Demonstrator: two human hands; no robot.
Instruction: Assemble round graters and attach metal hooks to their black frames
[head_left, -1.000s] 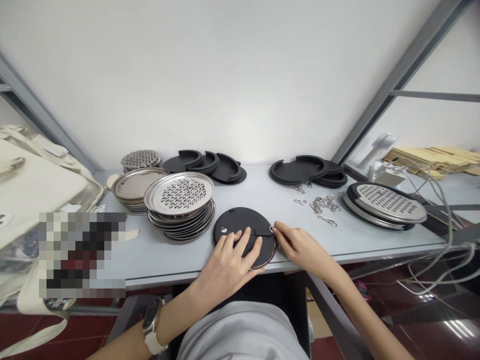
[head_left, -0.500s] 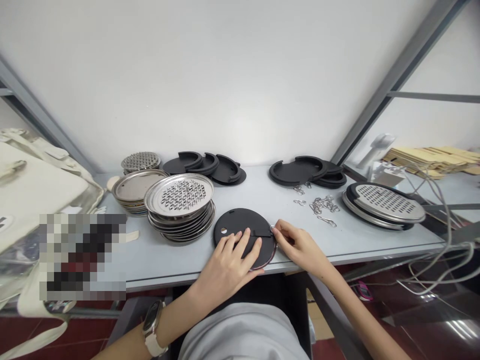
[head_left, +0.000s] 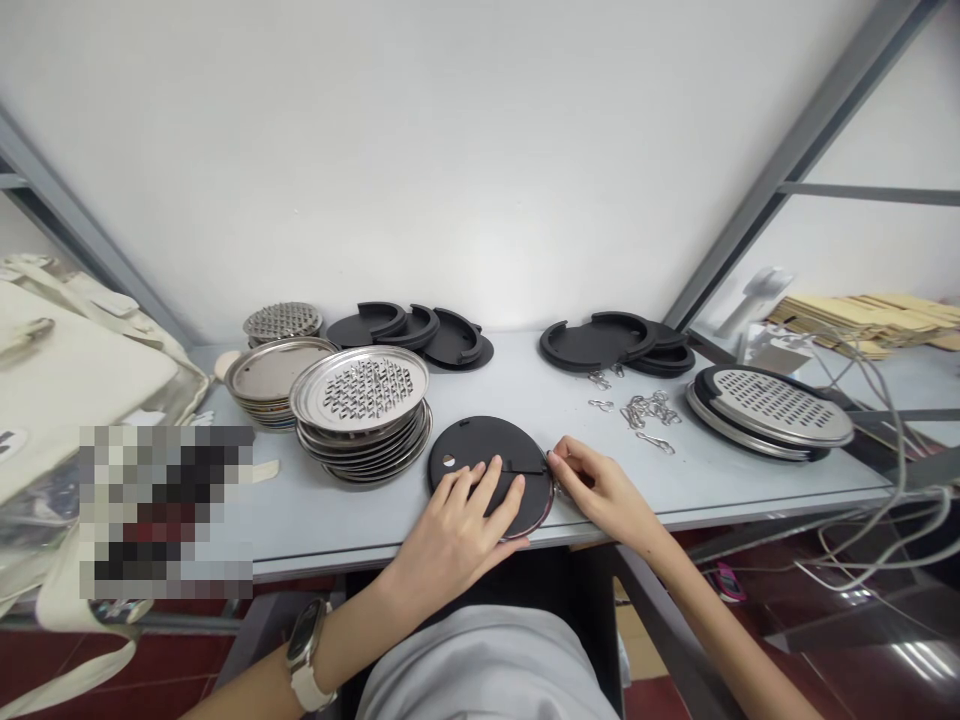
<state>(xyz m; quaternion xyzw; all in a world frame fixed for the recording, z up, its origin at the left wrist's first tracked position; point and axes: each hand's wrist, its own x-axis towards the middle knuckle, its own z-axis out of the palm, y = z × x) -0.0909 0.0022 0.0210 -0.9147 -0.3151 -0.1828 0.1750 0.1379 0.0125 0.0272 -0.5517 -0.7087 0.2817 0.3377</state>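
Note:
A round black plastic disc (head_left: 480, 438) with a small hole and a slot lies on the table, a thin rim showing beneath its lower right edge. My left hand (head_left: 466, 510) rests on top of it, fingers spread and pressing down. At the disc's right edge, my right hand (head_left: 592, 482) is closed in a pinch, thumb against forefinger, on what looks like a small metal wire clip, mostly hidden by the fingers. More wire clips (head_left: 646, 410) lie loose beyond that hand. Left of the disc rises a stack of round metal graters (head_left: 360, 390).
Round metal plates (head_left: 277, 370) are stacked farther left. Black plastic holders (head_left: 450, 337) line the wall, with more black holders (head_left: 600, 342) to the right. Slotted metal graters (head_left: 780, 405) lie at the table's right end, near white cables (head_left: 892, 400). A cream bag (head_left: 75, 370) occupies the left side.
My right hand has shifted slightly outward at the disc's edge, and the metal loop at its fingertips is less visible. My left hand stays flat on the disc.

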